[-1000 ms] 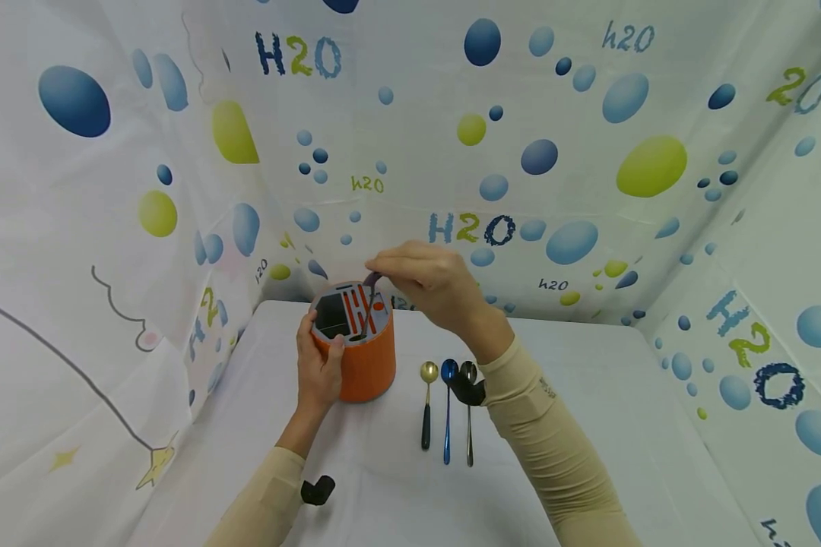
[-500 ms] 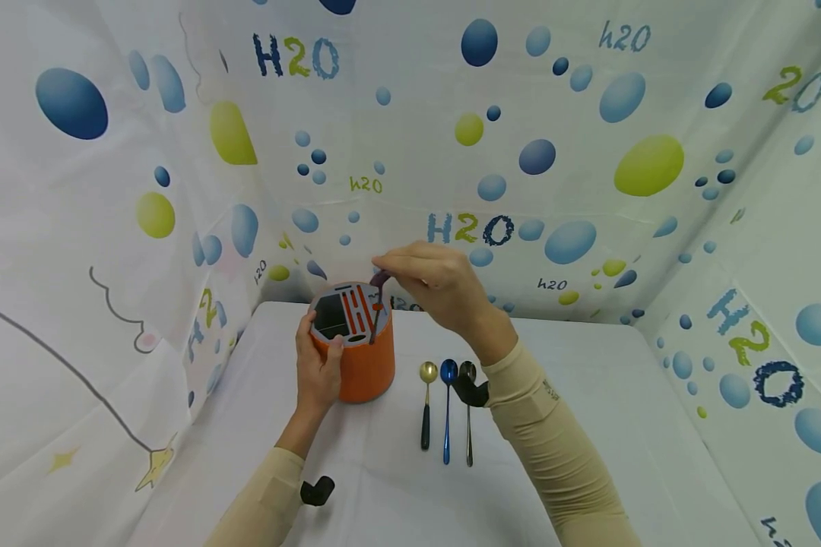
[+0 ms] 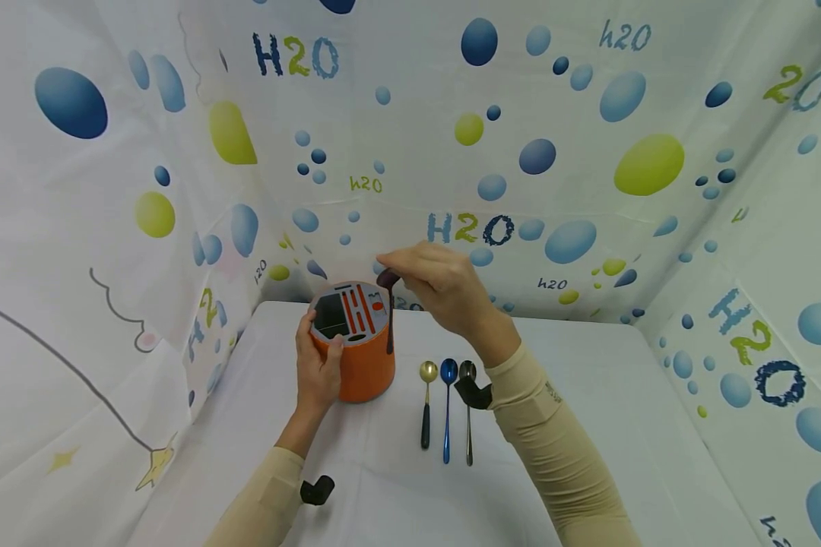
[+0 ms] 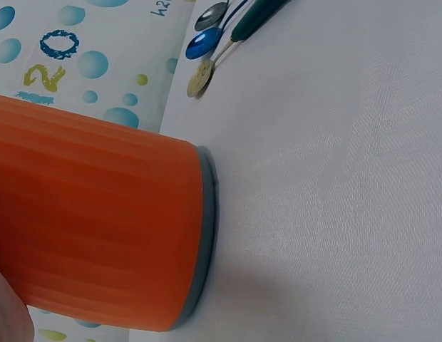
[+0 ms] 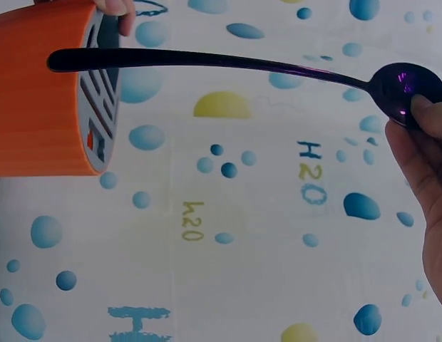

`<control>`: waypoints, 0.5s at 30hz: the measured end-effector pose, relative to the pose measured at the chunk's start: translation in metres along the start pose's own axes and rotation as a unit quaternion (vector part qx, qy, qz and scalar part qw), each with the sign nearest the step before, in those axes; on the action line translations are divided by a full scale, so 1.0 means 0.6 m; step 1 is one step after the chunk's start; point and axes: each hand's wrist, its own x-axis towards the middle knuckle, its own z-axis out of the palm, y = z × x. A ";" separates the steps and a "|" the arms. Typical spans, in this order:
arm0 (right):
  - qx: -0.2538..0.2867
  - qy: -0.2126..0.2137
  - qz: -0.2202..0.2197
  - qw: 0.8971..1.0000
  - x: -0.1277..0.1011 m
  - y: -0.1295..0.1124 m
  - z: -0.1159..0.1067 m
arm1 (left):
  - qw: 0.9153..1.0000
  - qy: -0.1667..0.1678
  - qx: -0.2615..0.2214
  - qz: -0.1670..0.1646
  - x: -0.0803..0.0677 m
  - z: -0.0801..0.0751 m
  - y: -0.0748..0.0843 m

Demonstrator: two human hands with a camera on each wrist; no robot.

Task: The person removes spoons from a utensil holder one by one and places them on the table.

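Note:
An orange cylindrical container (image 3: pixel 368 372) stands upright on the table, its grey top (image 3: pixel 357 311) cut with several slots, an oval hole and a large dark opening. My left hand (image 3: pixel 320 372) holds it from the left side, thumb at the front rim. In the left wrist view the container wall (image 4: pixel 100 221) fills much of the picture. By its bowl, my right hand (image 3: pixel 445 289) pinches a dark purple long-handled spoon (image 5: pixel 207 60). The spoon hangs handle down at the container's right edge; whether it touches cannot be told.
Right of the container lie three long spoons side by side: a gold one with a dark handle (image 3: pixel 426 425), a blue one (image 3: pixel 447 425) and a silver one (image 3: pixel 470 441). A white cloth (image 3: pixel 383 486) covers the table. Patterned curtains (image 3: pixel 410 152) enclose it.
The purple spoon has moved right, from over the container's top to its right edge, and now hangs more upright. My left hand and the container have stayed in place.

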 end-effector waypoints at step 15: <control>0.003 0.001 0.035 0.999 -0.024 0.012 0.007 | 1.000 0.000 -0.001 0.000 -0.001 0.000 -0.001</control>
